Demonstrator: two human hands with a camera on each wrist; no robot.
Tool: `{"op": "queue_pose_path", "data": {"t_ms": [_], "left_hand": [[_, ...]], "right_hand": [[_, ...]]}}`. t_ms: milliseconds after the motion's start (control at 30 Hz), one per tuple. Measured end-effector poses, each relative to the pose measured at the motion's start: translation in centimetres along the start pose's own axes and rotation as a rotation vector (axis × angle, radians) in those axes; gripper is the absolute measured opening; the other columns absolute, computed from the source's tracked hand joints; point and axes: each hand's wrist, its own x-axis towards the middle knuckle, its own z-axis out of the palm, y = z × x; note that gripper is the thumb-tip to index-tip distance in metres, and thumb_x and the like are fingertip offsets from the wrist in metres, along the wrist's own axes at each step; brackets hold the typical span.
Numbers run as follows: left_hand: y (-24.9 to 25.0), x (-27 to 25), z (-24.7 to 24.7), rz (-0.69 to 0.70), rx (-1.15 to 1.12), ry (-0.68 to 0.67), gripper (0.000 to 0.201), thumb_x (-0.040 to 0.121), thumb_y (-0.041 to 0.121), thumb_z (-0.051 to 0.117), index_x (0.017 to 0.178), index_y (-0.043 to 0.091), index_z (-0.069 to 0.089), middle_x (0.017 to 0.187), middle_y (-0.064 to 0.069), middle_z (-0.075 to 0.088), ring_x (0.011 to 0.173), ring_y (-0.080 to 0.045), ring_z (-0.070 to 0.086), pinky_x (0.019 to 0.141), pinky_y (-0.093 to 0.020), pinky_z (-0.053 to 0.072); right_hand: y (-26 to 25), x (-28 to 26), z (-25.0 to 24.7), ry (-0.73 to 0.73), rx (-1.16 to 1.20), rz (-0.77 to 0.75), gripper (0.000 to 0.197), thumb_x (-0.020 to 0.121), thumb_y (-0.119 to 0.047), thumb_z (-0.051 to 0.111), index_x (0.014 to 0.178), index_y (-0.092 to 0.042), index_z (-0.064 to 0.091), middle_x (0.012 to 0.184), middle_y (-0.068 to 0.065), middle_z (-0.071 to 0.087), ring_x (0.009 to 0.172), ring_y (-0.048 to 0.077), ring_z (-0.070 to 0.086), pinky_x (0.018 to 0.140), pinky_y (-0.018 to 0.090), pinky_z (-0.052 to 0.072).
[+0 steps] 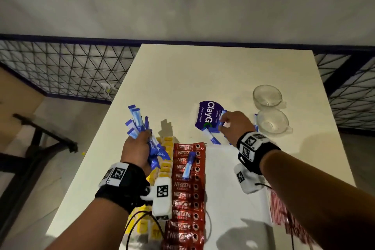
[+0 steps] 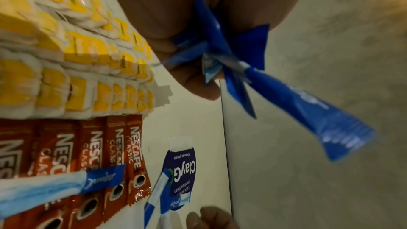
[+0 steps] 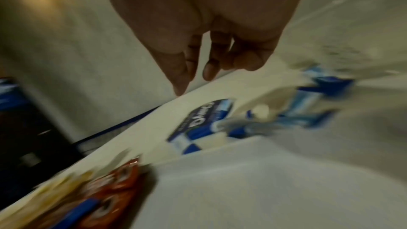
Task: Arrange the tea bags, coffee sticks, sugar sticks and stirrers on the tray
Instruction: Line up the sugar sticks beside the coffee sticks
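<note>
My left hand (image 1: 140, 144) grips a bundle of blue sugar sticks (image 1: 139, 122), raised above the yellow tea bags (image 1: 165, 161); in the left wrist view the sugar sticks (image 2: 286, 97) fan out from its fist (image 2: 176, 32). Red Nescafe coffee sticks (image 1: 185, 193) lie in a column beside the tea bags, one blue sugar stick (image 1: 188, 165) resting across them. My right hand (image 1: 224, 126) hovers over loose sugar sticks (image 1: 213, 139) beyond the white tray (image 1: 227, 199). Its fingers (image 3: 209, 69) point down, holding nothing. Red-striped stirrers (image 1: 282, 211) lie at the tray's right.
A purple ClayGo sticker (image 1: 207, 113) is stuck on the white table (image 1: 203, 71) under the loose sticks. Two glass cups (image 1: 267, 95) (image 1: 273, 122) stand at the right. A wire railing (image 1: 71, 69) runs behind the table, with floor below on the left.
</note>
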Motion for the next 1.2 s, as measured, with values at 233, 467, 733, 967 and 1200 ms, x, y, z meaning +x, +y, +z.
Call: {"op": "queue_pose_path", "data": {"t_ms": [233, 467, 733, 967, 1200], "left_hand": [[-0.4, -0.8, -3.2, 0.004, 0.000, 0.004, 0.016, 0.098, 0.013, 0.049, 0.109, 0.003, 0.054, 0.072, -0.014, 0.050, 0.038, -0.017, 0.056, 0.047, -0.031, 0.055], [-0.4, -1.2, -5.8, 0.010, -0.014, 0.031, 0.012, 0.097, 0.012, 0.048, 0.096, 0.004, 0.056, 0.070, -0.015, 0.049, 0.038, -0.017, 0.057, 0.046, -0.032, 0.055], [-0.2, -0.9, -7.0, -0.001, -0.004, 0.043, 0.019, 0.098, 0.014, 0.046, 0.112, 0.003, 0.054, 0.075, -0.016, 0.052, 0.054, -0.028, 0.057, 0.043, -0.030, 0.054], [-0.1, -1.2, -6.5, 0.004, -0.008, 0.026, 0.013, 0.098, 0.013, 0.045, 0.098, 0.008, 0.056, 0.074, -0.014, 0.052, 0.056, -0.028, 0.055, 0.045, -0.030, 0.054], [-0.2, -1.1, -6.0, 0.011, -0.001, 0.008, 0.012, 0.099, 0.014, 0.045, 0.098, 0.011, 0.057, 0.077, -0.014, 0.054, 0.054, -0.026, 0.058, 0.047, -0.029, 0.054]], "right_hand": [[-5.1, -3.2, 4.6, -0.483, -0.463, -0.523, 0.037, 0.089, -0.008, 0.054, 0.119, -0.028, 0.065, 0.113, 0.006, 0.055, 0.105, 0.029, 0.053, 0.087, 0.040, 0.048], [-5.8, -3.5, 5.7, -0.534, -0.539, -0.602, 0.037, 0.092, -0.011, 0.055, 0.123, -0.029, 0.064, 0.117, 0.005, 0.053, 0.109, 0.028, 0.050, 0.085, 0.036, 0.044], [-6.5, -3.3, 6.6, -0.541, -0.583, -0.649, 0.028, 0.090, -0.012, 0.058, 0.111, -0.026, 0.069, 0.112, 0.003, 0.055, 0.108, 0.027, 0.049, 0.087, 0.038, 0.046], [-7.1, -3.5, 6.5, -0.550, -0.644, -0.651, 0.033, 0.090, -0.014, 0.057, 0.121, -0.024, 0.062, 0.118, 0.002, 0.052, 0.110, 0.024, 0.047, 0.087, 0.035, 0.043], [-7.0, -3.4, 7.1, -0.523, -0.633, -0.657, 0.030, 0.088, -0.009, 0.056, 0.114, -0.021, 0.064, 0.113, 0.003, 0.053, 0.107, 0.025, 0.048, 0.082, 0.034, 0.042]]}}
